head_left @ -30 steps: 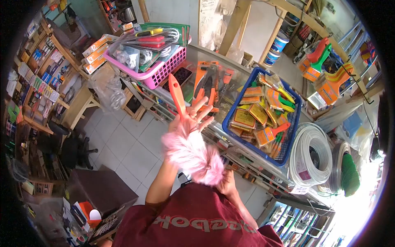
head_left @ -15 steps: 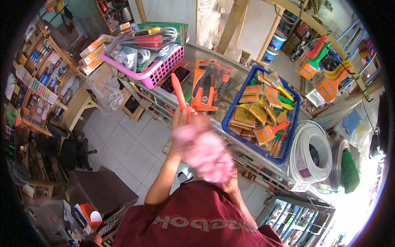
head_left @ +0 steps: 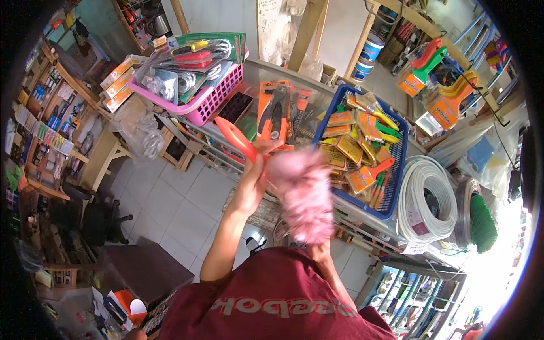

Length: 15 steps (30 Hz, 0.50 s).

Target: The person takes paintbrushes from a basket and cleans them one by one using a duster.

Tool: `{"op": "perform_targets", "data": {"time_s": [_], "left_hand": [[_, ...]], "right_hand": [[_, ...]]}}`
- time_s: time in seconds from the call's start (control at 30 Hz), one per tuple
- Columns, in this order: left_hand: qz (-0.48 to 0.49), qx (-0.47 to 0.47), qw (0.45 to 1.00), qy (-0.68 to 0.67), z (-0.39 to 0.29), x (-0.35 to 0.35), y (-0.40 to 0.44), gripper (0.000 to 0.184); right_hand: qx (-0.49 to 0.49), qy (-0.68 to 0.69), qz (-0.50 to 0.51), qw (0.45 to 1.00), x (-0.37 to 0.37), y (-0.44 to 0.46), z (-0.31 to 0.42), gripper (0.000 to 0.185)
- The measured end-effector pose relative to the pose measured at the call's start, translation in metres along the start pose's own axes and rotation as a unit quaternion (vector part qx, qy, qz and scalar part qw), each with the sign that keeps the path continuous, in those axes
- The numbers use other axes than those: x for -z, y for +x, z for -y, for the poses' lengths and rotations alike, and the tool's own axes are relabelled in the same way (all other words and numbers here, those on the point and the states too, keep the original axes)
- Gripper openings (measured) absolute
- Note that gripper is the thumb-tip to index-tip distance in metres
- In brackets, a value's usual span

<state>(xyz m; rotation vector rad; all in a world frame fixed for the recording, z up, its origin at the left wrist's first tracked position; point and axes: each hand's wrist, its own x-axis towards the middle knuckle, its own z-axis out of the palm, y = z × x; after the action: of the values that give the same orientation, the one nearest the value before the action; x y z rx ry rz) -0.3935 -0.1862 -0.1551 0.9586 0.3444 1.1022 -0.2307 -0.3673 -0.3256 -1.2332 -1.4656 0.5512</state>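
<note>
My left hand (head_left: 251, 184) is closed around a tool with a long, curved orange-red handle (head_left: 233, 137). Its other end is hidden behind a pink, fluffy cloth (head_left: 306, 198), blurred by motion. The cloth covers most of my right hand (head_left: 321, 247), whose wrist shows at its lower end; the fingers are hidden, but the cloth moves with that hand. Just beyond both hands, pliers with orange handles (head_left: 276, 113) lie on the glass counter (head_left: 263, 72).
A pink basket (head_left: 207, 105) of packaged goods stands on the counter's left. To the right are a blue basket (head_left: 395, 187) of paintbrushes and a coil of white cable (head_left: 426, 198). More brushes (head_left: 445, 110) hang at the right. A dark phone (head_left: 235, 107) lies near the pink basket.
The orange-red handle has tilted and come lower and left in view. The pink cloth has shifted right and now stretches more upright. The whole view has also moved slightly.
</note>
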Motion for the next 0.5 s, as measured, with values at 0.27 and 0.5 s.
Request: {"op": "perform_targets", "data": {"time_s": [0.27, 0.5], "left_hand": [[0.055, -0.006, 0.998, -0.023, -0.001, -0.005, 0.004, 0.073], [0.037, 0.016, 0.998, -0.044, -0.007, -0.009, 0.002, 0.07]], "right_hand": [[-0.231, 0.306, -0.072, 0.921, -0.012, -0.006, -0.012, 0.046], [-0.354, 0.543, -0.214, 0.731, -0.009, -0.002, 0.008, 0.048]]}}
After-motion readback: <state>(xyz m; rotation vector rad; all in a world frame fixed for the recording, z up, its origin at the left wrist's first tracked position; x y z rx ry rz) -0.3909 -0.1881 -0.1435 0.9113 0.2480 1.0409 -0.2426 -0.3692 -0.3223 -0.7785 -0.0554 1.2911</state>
